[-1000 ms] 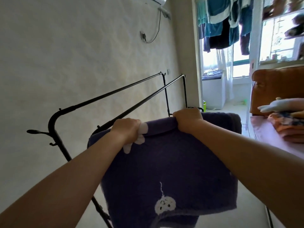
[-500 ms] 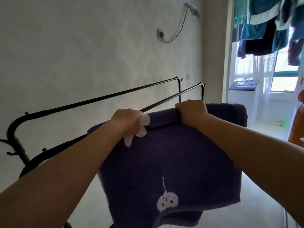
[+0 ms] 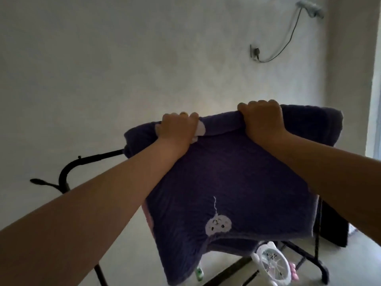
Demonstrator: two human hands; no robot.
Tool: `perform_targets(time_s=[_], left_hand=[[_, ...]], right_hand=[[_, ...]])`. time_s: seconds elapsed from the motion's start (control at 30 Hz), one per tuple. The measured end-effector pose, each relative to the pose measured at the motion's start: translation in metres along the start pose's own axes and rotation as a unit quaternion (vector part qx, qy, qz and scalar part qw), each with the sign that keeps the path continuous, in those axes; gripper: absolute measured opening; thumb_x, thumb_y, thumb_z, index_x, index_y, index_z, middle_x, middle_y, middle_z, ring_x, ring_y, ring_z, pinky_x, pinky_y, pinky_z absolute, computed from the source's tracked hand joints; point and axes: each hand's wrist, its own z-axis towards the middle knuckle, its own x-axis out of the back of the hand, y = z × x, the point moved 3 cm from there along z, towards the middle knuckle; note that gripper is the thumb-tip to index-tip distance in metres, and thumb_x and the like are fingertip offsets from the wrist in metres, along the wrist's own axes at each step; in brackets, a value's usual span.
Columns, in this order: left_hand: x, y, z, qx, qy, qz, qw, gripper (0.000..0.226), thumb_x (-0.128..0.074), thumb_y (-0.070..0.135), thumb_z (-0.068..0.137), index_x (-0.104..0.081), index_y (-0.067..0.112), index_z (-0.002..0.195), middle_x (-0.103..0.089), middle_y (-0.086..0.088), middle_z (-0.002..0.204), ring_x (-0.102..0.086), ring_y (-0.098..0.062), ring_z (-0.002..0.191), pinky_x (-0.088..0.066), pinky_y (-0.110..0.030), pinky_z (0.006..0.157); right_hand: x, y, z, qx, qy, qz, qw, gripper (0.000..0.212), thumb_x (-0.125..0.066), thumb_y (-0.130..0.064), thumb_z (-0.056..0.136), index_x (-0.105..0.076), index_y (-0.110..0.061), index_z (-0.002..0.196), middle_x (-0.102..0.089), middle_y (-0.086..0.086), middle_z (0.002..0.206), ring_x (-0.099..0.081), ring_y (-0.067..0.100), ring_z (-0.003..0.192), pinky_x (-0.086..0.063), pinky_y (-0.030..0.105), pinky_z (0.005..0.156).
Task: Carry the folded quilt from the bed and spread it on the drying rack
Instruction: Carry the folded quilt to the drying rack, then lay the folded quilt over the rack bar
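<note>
Left hand [image 3: 179,129] & right hand [image 3: 262,120] both w/ fingers curled tight over the top fold of the purple quilt [image 3: 228,182], held up at arm's length, rest hanging down toward the floor. Quilt covers most of the black drying rack [image 3: 82,164]; only its curved left end and lower legs show, can't tell if fabric touches the bar. Behind: pale wall w/ socket [image 3: 255,51] & cable; white wheeled toy [image 3: 272,263] on floor under the quilt.

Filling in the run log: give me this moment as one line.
stage: quilt at drying rack | left hand: grip on top edge | right hand: grip on top edge | quilt: folded, not spread
</note>
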Motion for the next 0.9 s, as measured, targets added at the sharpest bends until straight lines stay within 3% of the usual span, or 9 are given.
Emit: perform_targets(time_s=[0.17,0.4,0.63,0.8,0.9], left_hand=[[-0.003,-0.009,0.032,0.008,0.077,0.111,0.991,0.043,-0.058,0.032,0.092,-0.043,0.016,0.130,-0.056,-0.010,0.118,-0.055,-0.029,0.102,-0.033,-0.036,0.072],[-0.021,-0.014,0.083,0.008,0.156,0.225,0.962,0.034,-0.054,0.037,0.094,-0.049,0.016,0.120,-0.061,-0.009,0.108,-0.057,-0.026,0.093,-0.038,-0.036,0.073],[-0.032,-0.013,0.131,0.004,0.233,0.330,0.915,0.026,-0.073,0.038,0.069,-0.063,0.023,0.087,-0.063,0.001,0.072,-0.058,-0.021,0.067,-0.043,-0.031,0.068],[-0.058,-0.014,0.152,0.050,0.239,0.346,0.906,0.006,-0.060,0.024,0.077,-0.060,0.020,0.082,-0.059,0.000,0.067,-0.055,-0.023,0.071,-0.028,-0.038,0.076],[-0.088,-0.015,0.149,0.106,0.182,0.350,0.913,0.009,-0.057,0.027,0.077,-0.060,0.023,0.085,-0.060,0.002,0.072,-0.055,-0.021,0.077,-0.031,-0.037,0.075]], right_hand=[[-0.019,-0.001,0.043,0.013,0.041,0.017,0.999,0.007,-0.064,-0.010,0.079,-0.062,-0.014,0.085,-0.060,0.005,0.064,-0.057,0.026,0.058,-0.033,0.032,0.060],[-0.058,0.008,0.087,0.043,0.077,0.057,0.994,0.008,-0.064,-0.006,0.077,-0.061,-0.013,0.080,-0.057,0.005,0.060,-0.052,0.024,0.053,-0.034,0.032,0.058],[-0.102,0.021,0.129,0.075,0.096,0.095,0.988,0.006,-0.062,-0.013,0.083,-0.061,-0.014,0.089,-0.062,0.007,0.070,-0.058,0.027,0.062,-0.034,0.034,0.063],[-0.137,0.014,0.150,0.105,0.081,0.132,0.982,0.009,-0.057,-0.016,0.087,-0.059,-0.016,0.095,-0.063,0.005,0.077,-0.060,0.026,0.070,-0.039,0.036,0.068],[-0.164,-0.003,0.152,0.131,0.053,0.156,0.978,0.010,-0.054,-0.018,0.090,-0.057,-0.018,0.099,-0.062,0.003,0.082,-0.060,0.024,0.074,-0.040,0.035,0.071]])
